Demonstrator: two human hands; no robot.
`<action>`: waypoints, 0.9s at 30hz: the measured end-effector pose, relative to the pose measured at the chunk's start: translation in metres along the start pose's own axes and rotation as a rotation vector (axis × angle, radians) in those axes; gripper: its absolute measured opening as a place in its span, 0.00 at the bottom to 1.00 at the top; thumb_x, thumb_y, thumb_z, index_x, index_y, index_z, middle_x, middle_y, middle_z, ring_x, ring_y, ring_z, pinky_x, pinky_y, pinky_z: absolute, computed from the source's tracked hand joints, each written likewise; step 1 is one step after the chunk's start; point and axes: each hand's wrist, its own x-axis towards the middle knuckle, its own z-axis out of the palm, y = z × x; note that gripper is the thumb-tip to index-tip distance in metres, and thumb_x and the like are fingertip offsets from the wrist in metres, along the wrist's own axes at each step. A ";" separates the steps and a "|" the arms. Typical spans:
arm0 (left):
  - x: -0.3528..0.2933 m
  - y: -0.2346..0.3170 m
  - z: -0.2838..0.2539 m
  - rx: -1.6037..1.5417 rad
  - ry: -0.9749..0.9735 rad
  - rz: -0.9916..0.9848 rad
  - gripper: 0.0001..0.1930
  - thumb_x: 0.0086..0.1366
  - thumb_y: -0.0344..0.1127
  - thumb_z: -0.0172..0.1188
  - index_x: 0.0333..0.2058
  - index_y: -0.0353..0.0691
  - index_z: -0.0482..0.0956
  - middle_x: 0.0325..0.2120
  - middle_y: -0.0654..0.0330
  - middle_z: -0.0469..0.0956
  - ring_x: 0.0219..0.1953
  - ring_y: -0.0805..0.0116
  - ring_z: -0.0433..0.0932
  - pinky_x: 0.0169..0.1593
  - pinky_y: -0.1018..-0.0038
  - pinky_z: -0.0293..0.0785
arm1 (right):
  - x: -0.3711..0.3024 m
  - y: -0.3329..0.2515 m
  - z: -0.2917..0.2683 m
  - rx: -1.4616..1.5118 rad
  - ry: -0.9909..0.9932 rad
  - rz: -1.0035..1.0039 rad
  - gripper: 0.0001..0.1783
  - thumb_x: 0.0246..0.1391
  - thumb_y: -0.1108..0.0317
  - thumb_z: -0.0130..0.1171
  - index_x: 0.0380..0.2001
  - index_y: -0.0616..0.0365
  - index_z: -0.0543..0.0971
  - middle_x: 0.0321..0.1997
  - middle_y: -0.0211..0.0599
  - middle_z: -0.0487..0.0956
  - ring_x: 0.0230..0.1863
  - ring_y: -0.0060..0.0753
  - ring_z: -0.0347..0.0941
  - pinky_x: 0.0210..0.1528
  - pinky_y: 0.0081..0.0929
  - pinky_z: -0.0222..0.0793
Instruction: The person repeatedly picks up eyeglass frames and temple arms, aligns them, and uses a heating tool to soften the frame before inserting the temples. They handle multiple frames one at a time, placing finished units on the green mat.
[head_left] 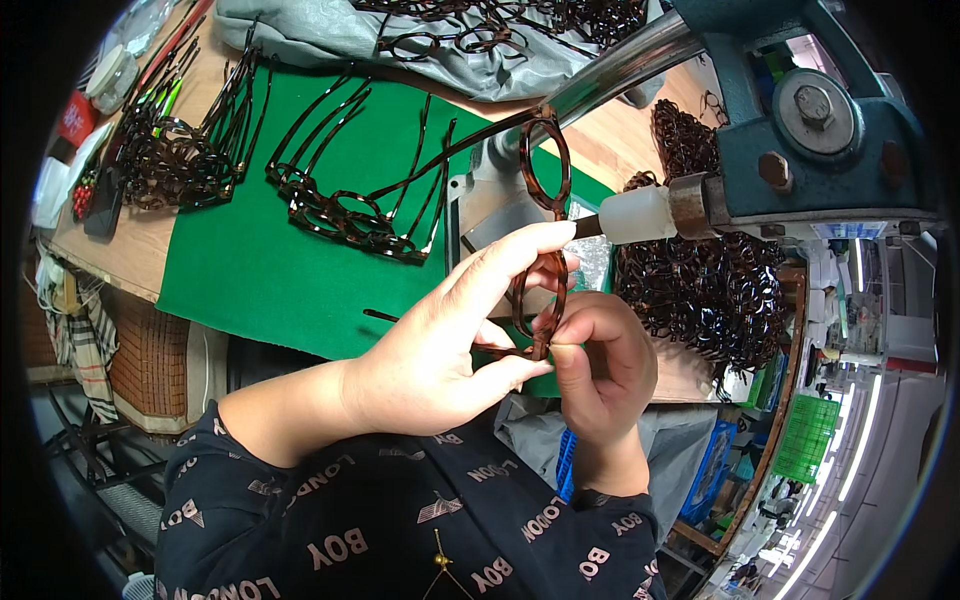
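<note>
Way off left of my left hand (440,330) there's a bunch of tortoiseshell eyeglass frames (180,165), with a smaller open-templed batch (345,225) closer in on the green mat (230,260). That hand's closed around the lower half of one eyeglass frame (560,212) stood on end; my right hand (605,360) pinches its bottom corner. Beyond the fingertips: a machine's white tip (637,215), then a big heap of frames (700,290). I'd call mine mid-job, temples seemingly on; can't tell which piles are finished.
</note>
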 end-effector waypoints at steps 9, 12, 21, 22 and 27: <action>0.003 -0.004 0.002 -0.061 0.016 0.038 0.44 0.49 0.13 0.53 0.63 0.42 0.43 0.57 0.51 0.57 0.61 0.60 0.57 0.38 0.77 0.79 | 0.002 0.003 -0.002 0.037 -0.032 -0.051 0.05 0.49 0.75 0.58 0.29 0.61 0.72 0.29 0.39 0.75 0.32 0.36 0.71 0.38 0.28 0.67; 0.003 -0.003 0.001 -0.040 0.023 0.044 0.43 0.49 0.13 0.51 0.63 0.42 0.43 0.57 0.50 0.57 0.61 0.60 0.56 0.37 0.78 0.78 | 0.005 0.003 -0.005 -0.018 -0.068 -0.102 0.05 0.49 0.76 0.58 0.30 0.62 0.72 0.30 0.40 0.75 0.32 0.36 0.71 0.37 0.27 0.67; 0.008 0.002 0.011 -0.142 0.063 0.124 0.43 0.50 0.13 0.50 0.63 0.43 0.42 0.58 0.51 0.55 0.61 0.60 0.57 0.40 0.77 0.76 | 0.004 0.000 0.000 0.767 0.011 0.264 0.06 0.51 0.80 0.55 0.34 0.65 0.72 0.36 0.40 0.74 0.35 0.26 0.70 0.34 0.21 0.68; 0.011 0.001 0.015 -0.179 0.089 0.153 0.42 0.50 0.13 0.51 0.62 0.42 0.44 0.58 0.52 0.55 0.61 0.61 0.58 0.41 0.77 0.76 | 0.004 0.000 0.000 0.765 0.032 0.243 0.06 0.51 0.81 0.55 0.34 0.65 0.72 0.36 0.40 0.74 0.35 0.26 0.70 0.34 0.21 0.68; 0.038 -0.007 0.031 -0.274 0.214 0.356 0.43 0.50 0.11 0.53 0.62 0.43 0.45 0.57 0.53 0.56 0.61 0.64 0.56 0.45 0.74 0.74 | 0.022 -0.012 -0.017 0.324 0.211 -0.099 0.06 0.49 0.82 0.54 0.32 0.64 0.71 0.35 0.44 0.75 0.38 0.35 0.72 0.41 0.27 0.70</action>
